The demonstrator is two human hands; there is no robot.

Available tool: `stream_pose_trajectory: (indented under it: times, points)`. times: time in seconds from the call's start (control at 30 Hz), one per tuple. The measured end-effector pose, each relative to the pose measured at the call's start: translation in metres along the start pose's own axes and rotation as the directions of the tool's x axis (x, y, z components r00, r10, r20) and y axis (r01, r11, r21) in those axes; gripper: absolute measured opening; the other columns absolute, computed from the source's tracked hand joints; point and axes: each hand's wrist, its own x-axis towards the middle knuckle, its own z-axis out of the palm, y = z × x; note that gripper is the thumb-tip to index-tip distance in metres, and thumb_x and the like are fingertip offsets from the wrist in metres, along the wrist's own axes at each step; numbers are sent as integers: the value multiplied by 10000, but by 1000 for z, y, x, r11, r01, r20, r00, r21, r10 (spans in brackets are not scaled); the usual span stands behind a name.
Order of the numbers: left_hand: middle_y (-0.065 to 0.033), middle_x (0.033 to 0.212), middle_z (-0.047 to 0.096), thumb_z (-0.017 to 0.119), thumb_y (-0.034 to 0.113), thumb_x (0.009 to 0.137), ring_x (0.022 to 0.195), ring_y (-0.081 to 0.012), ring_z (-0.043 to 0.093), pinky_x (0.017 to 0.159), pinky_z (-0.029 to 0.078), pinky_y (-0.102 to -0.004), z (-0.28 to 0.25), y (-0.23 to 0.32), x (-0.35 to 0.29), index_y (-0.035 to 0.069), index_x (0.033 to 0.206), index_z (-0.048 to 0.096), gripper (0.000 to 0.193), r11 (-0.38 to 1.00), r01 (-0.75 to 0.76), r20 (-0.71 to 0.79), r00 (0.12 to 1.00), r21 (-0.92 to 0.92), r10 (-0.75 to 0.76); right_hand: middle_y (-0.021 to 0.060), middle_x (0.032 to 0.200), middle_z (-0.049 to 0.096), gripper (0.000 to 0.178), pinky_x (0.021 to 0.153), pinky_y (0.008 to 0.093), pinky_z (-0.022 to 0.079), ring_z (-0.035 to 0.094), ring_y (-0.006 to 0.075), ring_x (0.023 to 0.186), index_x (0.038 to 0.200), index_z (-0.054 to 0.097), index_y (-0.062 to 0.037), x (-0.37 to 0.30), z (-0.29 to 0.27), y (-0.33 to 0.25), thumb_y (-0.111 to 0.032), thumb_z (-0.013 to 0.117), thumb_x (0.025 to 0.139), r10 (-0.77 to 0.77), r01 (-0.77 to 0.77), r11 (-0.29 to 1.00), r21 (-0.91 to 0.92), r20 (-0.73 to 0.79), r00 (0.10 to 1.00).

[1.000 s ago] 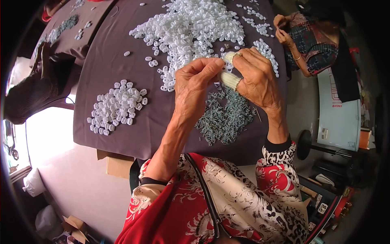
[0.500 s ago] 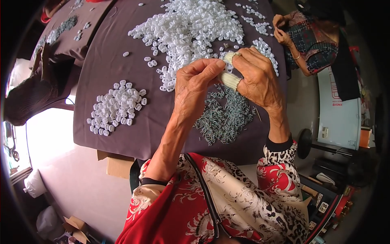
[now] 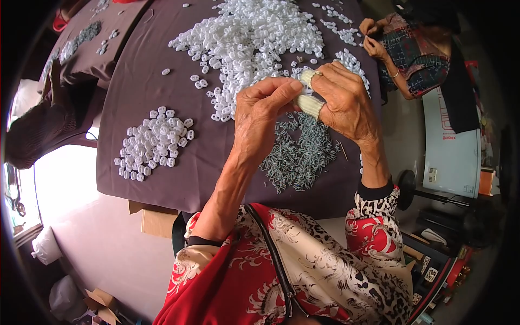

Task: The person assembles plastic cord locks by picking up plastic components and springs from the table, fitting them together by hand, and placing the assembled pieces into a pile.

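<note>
My left hand (image 3: 264, 108) and my right hand (image 3: 346, 103) meet above the table, thumbs and forefingers closed in a pinch. Whatever sits between the fingertips is too small and covered to make out. Cream ribbed knit finger sleeves (image 3: 310, 105) cover the thumb and forefinger of the right hand. Just under the hands lies a heap of small grey metal pins (image 3: 298, 162). Beyond them spreads a large pile of small white plastic pieces with slots (image 3: 254, 38). A smaller pile of such white pieces (image 3: 151, 143) lies to the left of my left forearm.
A brown cloth covers the table (image 3: 179, 192). One thin stick (image 3: 343, 150) lies right of the pins. At the far right, another person's hands (image 3: 374, 40) work at the table edge. A second covered table (image 3: 111, 16) stands at the far left, a cardboard box (image 3: 160, 222) below.
My right hand has shifted very slightly to the right. Both hands keep their pinch, and the piles look the same.
</note>
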Motion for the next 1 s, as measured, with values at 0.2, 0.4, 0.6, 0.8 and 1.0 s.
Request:
stream_pose_trajectory:
  times: [0.2,0.4,0.6,0.8,1.0]
  points:
    - [-64,749,608,642,131,769,675,-119,569,653,479,-238,1,-1,0,-27,845,630,175,1000,1,6,1000,-13,0,113,647,481,254,557,351,403,493,270,608,709,521,39,-1,-1,3,-111,684,585,-24,24,1000,11,3,1000]
    - [-63,750,607,641,126,768,673,-119,566,646,477,-237,1,-3,1,-27,840,630,169,1000,12,-4,1000,-24,-12,108,632,474,236,539,350,399,487,273,602,695,516,35,-1,0,6,-97,676,582,-47,47,999,22,18,999]
    - [-63,753,607,632,127,772,674,-116,562,648,478,-236,-2,-3,1,-23,831,633,161,999,32,-12,999,-12,-32,102,616,464,199,519,352,382,466,268,577,667,503,26,2,2,7,-66,650,570,-71,70,997,44,28,997]
    - [-62,744,608,616,130,783,665,-118,564,653,481,-240,-2,-2,2,-18,818,633,153,1000,19,-19,1000,6,-19,102,590,446,188,516,355,377,459,273,562,653,490,16,3,3,8,-57,643,573,-83,82,996,20,44,996]
    - [-79,735,616,619,166,795,667,-134,593,663,489,-245,-25,4,8,-27,841,617,198,997,-44,-69,996,63,48,109,714,572,288,582,331,439,553,257,644,823,583,25,5,15,6,-143,712,627,41,-41,995,92,5,999]
